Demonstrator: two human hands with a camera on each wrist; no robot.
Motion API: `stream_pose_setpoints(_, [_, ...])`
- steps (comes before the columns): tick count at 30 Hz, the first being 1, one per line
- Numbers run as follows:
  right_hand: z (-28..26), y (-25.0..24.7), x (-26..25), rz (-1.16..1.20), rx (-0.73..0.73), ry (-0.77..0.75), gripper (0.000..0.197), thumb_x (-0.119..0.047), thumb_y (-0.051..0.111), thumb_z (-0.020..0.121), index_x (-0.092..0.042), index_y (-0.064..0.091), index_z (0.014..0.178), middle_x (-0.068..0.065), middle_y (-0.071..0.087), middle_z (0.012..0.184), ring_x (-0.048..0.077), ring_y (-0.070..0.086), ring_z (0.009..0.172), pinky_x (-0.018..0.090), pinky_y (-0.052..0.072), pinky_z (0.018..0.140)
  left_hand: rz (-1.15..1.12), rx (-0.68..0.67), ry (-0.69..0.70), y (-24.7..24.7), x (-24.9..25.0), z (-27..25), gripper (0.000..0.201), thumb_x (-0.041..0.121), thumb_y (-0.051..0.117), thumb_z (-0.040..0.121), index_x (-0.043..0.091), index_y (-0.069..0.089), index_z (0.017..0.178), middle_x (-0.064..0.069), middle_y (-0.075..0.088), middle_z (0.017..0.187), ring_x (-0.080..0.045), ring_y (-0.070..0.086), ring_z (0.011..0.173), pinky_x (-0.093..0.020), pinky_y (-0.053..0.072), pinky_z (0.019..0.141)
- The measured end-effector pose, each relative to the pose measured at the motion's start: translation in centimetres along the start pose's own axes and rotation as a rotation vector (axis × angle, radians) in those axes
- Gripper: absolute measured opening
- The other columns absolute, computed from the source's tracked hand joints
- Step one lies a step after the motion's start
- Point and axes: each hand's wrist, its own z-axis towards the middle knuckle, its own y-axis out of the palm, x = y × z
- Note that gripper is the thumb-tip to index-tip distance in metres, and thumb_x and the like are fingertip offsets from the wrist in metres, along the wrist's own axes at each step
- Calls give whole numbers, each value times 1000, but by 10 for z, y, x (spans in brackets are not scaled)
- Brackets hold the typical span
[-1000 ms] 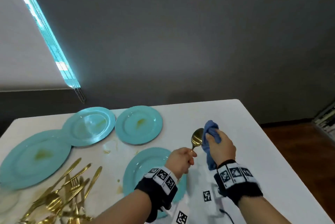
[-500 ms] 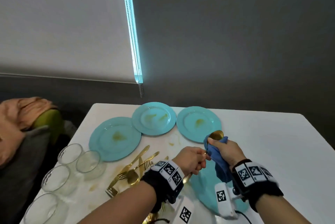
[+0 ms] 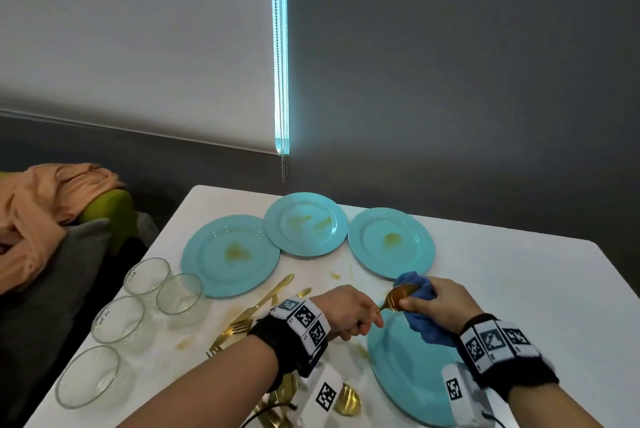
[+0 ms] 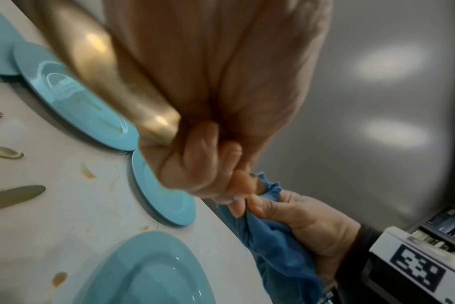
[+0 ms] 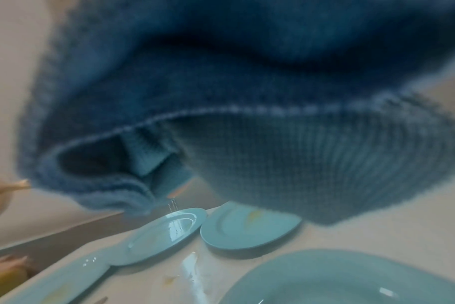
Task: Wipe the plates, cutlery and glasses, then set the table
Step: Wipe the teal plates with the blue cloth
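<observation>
Head view: a gold spoon (image 3: 398, 296) was held by its handle in the curled fingers of the left hand (image 3: 349, 315), while its bowl was being rubbed with a blue cloth (image 3: 420, 317) bunched in the right hand (image 3: 441, 304), whose fingers were closed around the fabric. Both were raised above the nearest turquoise plate (image 3: 405, 368) on the white counter (image 3: 519, 289). The cutlery-wiping step was judged to be in hand, with much left to do. Just left of the hands, a heap of gold cutlery (image 3: 256, 313) lay unsorted, and four empty glasses (image 3: 145, 303) were grouped near the counter's left edge. Farther back, three more turquoise plates (image 3: 304, 223) were seen with yellowish smears in their wells, and similar smears marked the counter between them. The next move was thought to call for the wiped spoon to be laid apart from the soiled pile, on a stretch of counter free of smears, before another piece was taken up. Whether the spoon's bowl was already clean could not be told.
</observation>
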Motion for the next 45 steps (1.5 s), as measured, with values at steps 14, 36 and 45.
stream_pose_setpoints(14, [7,6,18,-1098,-113,-379,34,-28,54,88,-19,50,121,4,59,118,25,55,112,32,44,86,498,166,-14,39,-1,10,29,14,44,94,7,68,108,2,66,75,-13,61,77,-8,35,61])
stream_pose_setpoints(36, [25,9,46,-155,110,73,18,-25,80,67,-20,67,79,4,65,77,20,62,82,21,40,71,295,279,-305,16,-86,35,24,5,48,94,7,58,115,-8,70,99,-16,65,76,-30,55,82])
stream_pose_setpoints(45, [6,26,46,-61,123,131,13,-16,77,71,-16,64,69,-5,61,58,4,55,56,2,37,44,618,314,-273,19,-114,50,34,22,61,89,10,57,120,-8,58,122,-21,56,114,-26,47,92])
